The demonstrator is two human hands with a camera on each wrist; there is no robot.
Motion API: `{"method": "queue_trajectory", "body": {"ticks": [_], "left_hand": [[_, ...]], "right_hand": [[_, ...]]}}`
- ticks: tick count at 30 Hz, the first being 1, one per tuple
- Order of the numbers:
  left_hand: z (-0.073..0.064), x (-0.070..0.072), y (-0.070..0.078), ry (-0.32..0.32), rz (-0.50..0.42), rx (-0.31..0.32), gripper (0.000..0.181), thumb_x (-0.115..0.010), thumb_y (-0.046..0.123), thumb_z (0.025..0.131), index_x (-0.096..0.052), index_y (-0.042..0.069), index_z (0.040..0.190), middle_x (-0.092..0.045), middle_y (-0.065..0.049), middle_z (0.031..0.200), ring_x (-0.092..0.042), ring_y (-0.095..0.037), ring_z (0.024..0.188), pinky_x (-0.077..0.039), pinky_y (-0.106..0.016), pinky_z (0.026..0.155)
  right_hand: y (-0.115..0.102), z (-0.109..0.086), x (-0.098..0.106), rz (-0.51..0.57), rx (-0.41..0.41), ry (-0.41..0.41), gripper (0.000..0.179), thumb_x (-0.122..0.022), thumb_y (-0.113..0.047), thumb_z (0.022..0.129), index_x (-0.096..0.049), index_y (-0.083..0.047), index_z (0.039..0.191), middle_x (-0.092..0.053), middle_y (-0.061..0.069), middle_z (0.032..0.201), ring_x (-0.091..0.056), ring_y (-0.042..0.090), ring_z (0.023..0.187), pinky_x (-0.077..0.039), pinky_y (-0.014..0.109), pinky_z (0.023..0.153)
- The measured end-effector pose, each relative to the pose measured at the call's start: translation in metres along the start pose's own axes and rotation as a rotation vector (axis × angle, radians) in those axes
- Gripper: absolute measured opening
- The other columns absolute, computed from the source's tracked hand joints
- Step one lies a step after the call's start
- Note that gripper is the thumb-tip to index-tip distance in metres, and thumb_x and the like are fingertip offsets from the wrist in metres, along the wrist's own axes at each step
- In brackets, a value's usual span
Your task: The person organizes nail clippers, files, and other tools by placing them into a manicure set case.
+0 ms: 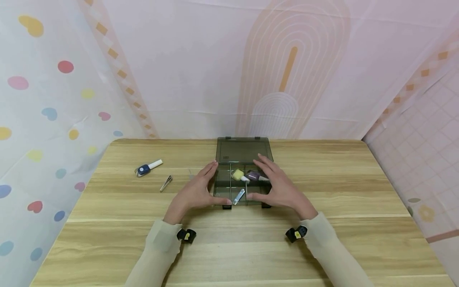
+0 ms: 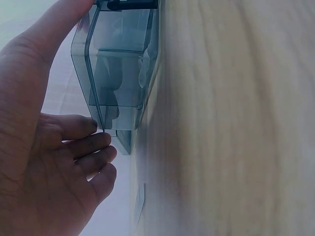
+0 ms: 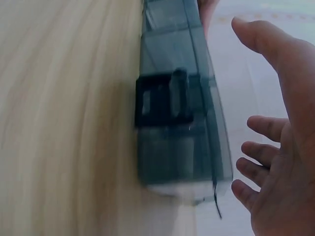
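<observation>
A smoky see-through divided box [image 1: 223, 181] lies on the table with its lid [image 1: 244, 149] folded back. Inside are a yellow nail polish bottle [image 1: 237, 174], a dark purple nail polish bottle [image 1: 253, 175] and a silver nail clipper [image 1: 238, 197]. My left hand [image 1: 199, 191] spans the box's left end, thumb along the front rim and fingertips right at the side rim in the left wrist view. Over the right end, my right hand [image 1: 283, 191] is spread; in the right wrist view its fingers stand apart from the box, near a black latch [image 3: 162, 98].
To the left lie a blue nail polish bottle [image 1: 143, 170] with a white cap and a small metal clipper [image 1: 166, 183]. A small clear flat piece [image 1: 191, 174] rests beside my left hand. Behind the wooden table [image 1: 229, 247] hangs a patterned cloth [image 1: 186, 79].
</observation>
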State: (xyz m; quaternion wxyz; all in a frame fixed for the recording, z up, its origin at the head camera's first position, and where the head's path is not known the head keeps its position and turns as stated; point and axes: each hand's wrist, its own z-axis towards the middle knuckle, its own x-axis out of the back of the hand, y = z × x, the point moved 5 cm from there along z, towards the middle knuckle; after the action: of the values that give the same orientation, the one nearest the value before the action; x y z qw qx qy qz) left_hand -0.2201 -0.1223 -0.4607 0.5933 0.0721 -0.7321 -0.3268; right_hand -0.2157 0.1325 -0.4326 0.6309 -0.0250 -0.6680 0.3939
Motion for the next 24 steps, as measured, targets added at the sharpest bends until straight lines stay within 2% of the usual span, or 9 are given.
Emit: {"method": "queue_trajectory", "body": {"ticks": [6,13,24], "left_hand": [[-0.001,0.0,0.0,-0.006,-0.006,0.006,0.14,-0.077,0.084,0.064,-0.012,0.012,0.166,-0.008,-0.004,0.175,-0.019,-0.034,0.159,-0.033,-0.055,0.123],[-0.001,0.0,0.0,-0.013,0.001,0.006,0.141,-0.076,0.084,0.064,-0.011,0.012,0.166,-0.007,-0.004,0.175,-0.019,-0.034,0.159,-0.033,-0.055,0.123],[-0.003,0.001,-0.001,-0.019,0.01,0.02,0.141,-0.075,0.085,0.064,-0.01,0.013,0.166,-0.006,-0.002,0.175,-0.017,-0.033,0.159,-0.031,-0.054,0.125]], "right_hand": [[0.015,-0.008,0.003,-0.016,-0.038,-0.005,0.112,-0.078,-0.065,0.08,-0.021,-0.022,0.165,-0.01,0.001,0.175,-0.017,0.034,0.16,-0.029,0.066,0.121],[0.032,-0.015,0.005,0.01,-0.049,0.002,0.118,-0.08,-0.063,0.079,-0.018,-0.013,0.166,-0.011,0.008,0.174,-0.017,0.034,0.159,-0.028,0.062,0.124],[0.047,-0.023,0.001,0.077,-0.103,-0.043,0.121,-0.08,-0.064,0.08,-0.011,-0.017,0.167,-0.007,0.006,0.175,-0.013,0.033,0.16,-0.027,0.061,0.124]]}}
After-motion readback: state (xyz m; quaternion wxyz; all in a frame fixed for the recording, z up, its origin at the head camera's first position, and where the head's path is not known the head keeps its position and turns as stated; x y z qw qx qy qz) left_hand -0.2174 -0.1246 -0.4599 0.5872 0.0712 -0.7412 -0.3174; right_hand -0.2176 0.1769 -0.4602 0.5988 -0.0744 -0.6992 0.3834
